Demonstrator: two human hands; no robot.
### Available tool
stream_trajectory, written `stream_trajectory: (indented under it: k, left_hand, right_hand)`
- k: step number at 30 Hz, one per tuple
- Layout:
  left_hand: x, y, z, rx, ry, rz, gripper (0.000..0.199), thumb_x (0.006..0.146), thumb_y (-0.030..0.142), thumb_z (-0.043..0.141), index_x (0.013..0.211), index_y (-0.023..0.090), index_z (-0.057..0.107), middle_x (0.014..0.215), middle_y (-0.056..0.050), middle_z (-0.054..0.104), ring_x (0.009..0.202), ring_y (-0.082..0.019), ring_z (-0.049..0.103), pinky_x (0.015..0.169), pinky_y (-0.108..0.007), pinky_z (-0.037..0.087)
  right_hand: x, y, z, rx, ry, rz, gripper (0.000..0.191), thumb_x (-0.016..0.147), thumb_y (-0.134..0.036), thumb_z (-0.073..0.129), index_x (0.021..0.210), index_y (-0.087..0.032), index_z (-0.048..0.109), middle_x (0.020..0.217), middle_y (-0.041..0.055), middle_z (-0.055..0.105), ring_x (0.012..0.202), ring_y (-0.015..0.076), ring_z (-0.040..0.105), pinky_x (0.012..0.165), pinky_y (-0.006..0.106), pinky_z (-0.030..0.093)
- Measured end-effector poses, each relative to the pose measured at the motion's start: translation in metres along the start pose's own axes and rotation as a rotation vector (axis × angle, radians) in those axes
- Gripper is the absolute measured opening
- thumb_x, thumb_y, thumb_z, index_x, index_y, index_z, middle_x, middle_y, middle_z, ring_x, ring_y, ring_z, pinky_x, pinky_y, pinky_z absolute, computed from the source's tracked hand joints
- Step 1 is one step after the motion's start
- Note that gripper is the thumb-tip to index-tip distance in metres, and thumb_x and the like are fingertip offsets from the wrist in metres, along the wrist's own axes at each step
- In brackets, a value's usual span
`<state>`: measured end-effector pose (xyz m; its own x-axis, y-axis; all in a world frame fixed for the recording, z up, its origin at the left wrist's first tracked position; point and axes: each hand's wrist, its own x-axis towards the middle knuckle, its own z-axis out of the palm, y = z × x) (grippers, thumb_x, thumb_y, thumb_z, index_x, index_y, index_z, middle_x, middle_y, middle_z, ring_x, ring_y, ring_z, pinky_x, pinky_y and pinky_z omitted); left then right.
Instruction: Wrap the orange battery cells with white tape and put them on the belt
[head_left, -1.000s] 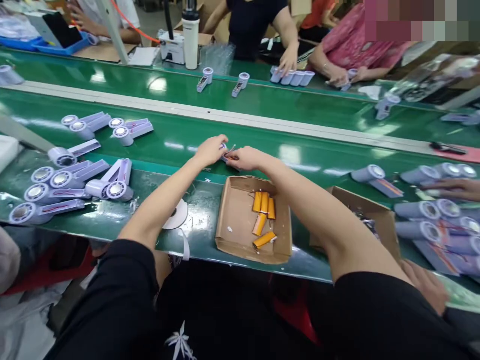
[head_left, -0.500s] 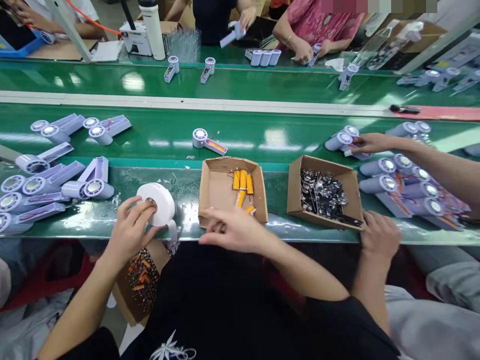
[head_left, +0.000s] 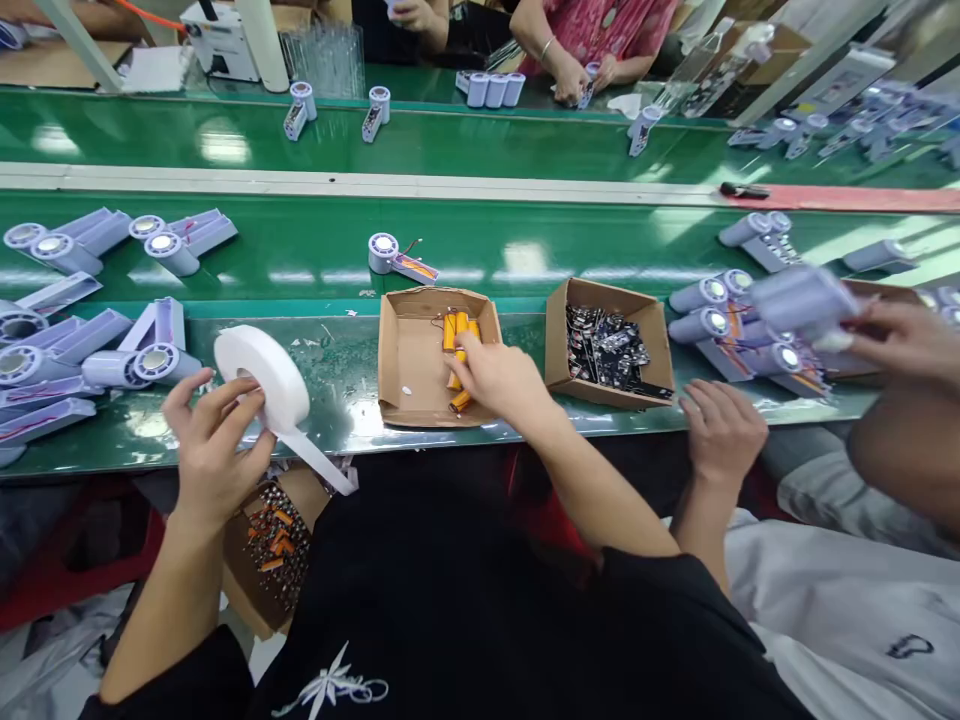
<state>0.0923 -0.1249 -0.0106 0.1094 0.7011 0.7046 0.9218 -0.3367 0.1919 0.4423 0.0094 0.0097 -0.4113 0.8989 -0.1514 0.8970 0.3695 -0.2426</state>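
Note:
A roll of white tape (head_left: 264, 375) is tilted up in my left hand (head_left: 217, 445), its fingers at the core and a loose strip hanging down to the right. My right hand (head_left: 504, 385) reaches into a shallow cardboard box (head_left: 409, 408), thumb and fingers closing on one of several orange cylindrical batteries (head_left: 460, 325); the fingertips are partly hidden. A small white scrap lies inside that box. Just beyond it, a lilac fan housing (head_left: 383, 253) with an orange battery in its handle rests on the green belt.
Several lilac fan housings (head_left: 161, 362) lie at the left. To the right stands a box of small circuit boards (head_left: 607, 340), beside a co-worker's hand (head_left: 724, 430) and more housings. Below the table edge, a box (head_left: 277, 545) holds orange and dark bits. Co-workers sit opposite.
My right hand has moved from the box's front edge in to the batteries. My left hand has tilted the tape roll up, with more strip hanging. A co-worker lifts a housing at right.

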Motion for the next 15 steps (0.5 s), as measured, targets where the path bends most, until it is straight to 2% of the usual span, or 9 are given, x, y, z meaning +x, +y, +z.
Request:
stream_trajectory:
  k: [2, 4, 7, 9, 12, 14, 15]
  left_hand:
    - [0.003, 0.009, 0.011, -0.015, -0.03, 0.053, 0.078, 0.083, 0.008, 0.076, 0.15, 0.044, 0.064, 0.132, -0.006, 0.077, 0.147, -0.043, 0.053, 0.112, -0.072, 0.056]
    - [0.005, 0.018, 0.024, -0.026, -0.085, 0.084, 0.066, 0.083, 0.007, 0.074, 0.141, 0.039, 0.07, 0.13, -0.008, 0.077, 0.144, -0.041, 0.055, 0.112, -0.068, 0.058]
    - [0.005, 0.03, 0.037, -0.015, -0.162, 0.119, 0.056, 0.086, 0.007, 0.072, 0.133, 0.038, 0.076, 0.123, -0.008, 0.079, 0.138, -0.039, 0.057, 0.112, -0.067, 0.057]
    - [0.002, 0.035, 0.039, -0.021, -0.229, 0.137, 0.058, 0.088, 0.008, 0.072, 0.135, 0.041, 0.076, 0.123, -0.007, 0.079, 0.14, -0.038, 0.055, 0.11, -0.063, 0.061]
    - [0.0, 0.039, 0.036, -0.065, -0.321, 0.163, 0.064, 0.089, 0.005, 0.071, 0.14, 0.045, 0.074, 0.128, -0.004, 0.079, 0.145, -0.036, 0.051, 0.109, -0.056, 0.064]
    - [0.001, 0.039, 0.034, -0.088, -0.358, 0.184, 0.066, 0.09, 0.004, 0.07, 0.141, 0.046, 0.073, 0.129, -0.003, 0.079, 0.146, -0.034, 0.051, 0.112, -0.054, 0.063]
    - [0.003, 0.04, 0.033, -0.092, -0.369, 0.193, 0.066, 0.09, 0.004, 0.07, 0.141, 0.046, 0.074, 0.129, -0.003, 0.079, 0.146, -0.034, 0.051, 0.113, -0.054, 0.063]
  right_hand:
    - [0.015, 0.004, -0.006, -0.184, -0.023, 0.11, 0.047, 0.11, -0.045, 0.055, 0.139, -0.01, 0.066, 0.11, 0.0301, 0.082, 0.104, 0.046, 0.081, 0.085, 0.05, 0.061]
    - [0.023, 0.001, 0.0, -0.242, -0.067, 0.086, 0.044, 0.109, -0.041, 0.056, 0.138, -0.009, 0.065, 0.11, 0.0319, 0.081, 0.106, 0.0473, 0.081, 0.085, 0.052, 0.061]
    - [0.026, 0.001, 0.013, -0.195, -0.071, 0.044, 0.04, 0.106, -0.035, 0.061, 0.137, -0.011, 0.066, 0.114, 0.0294, 0.081, 0.106, 0.0442, 0.081, 0.087, 0.05, 0.062]
    - [0.023, 0.01, 0.018, 0.004, -0.033, 0.024, 0.041, 0.1, -0.037, 0.073, 0.135, -0.015, 0.068, 0.114, 0.0221, 0.083, 0.104, 0.0383, 0.081, 0.092, 0.049, 0.063]
    - [0.015, 0.027, 0.017, 0.607, 0.069, -0.073, 0.048, 0.092, -0.043, 0.083, 0.132, -0.02, 0.073, 0.108, 0.0099, 0.084, 0.099, 0.0273, 0.08, 0.095, 0.044, 0.065]
    - [0.009, 0.032, 0.015, 0.923, 0.101, -0.141, 0.054, 0.088, -0.049, 0.086, 0.133, -0.02, 0.076, 0.11, 0.0082, 0.083, 0.098, 0.0247, 0.079, 0.093, 0.041, 0.066]
    - [0.007, 0.032, 0.013, 0.971, 0.107, -0.162, 0.054, 0.086, -0.05, 0.087, 0.13, -0.02, 0.078, 0.112, 0.0085, 0.082, 0.098, 0.0247, 0.079, 0.092, 0.041, 0.065]
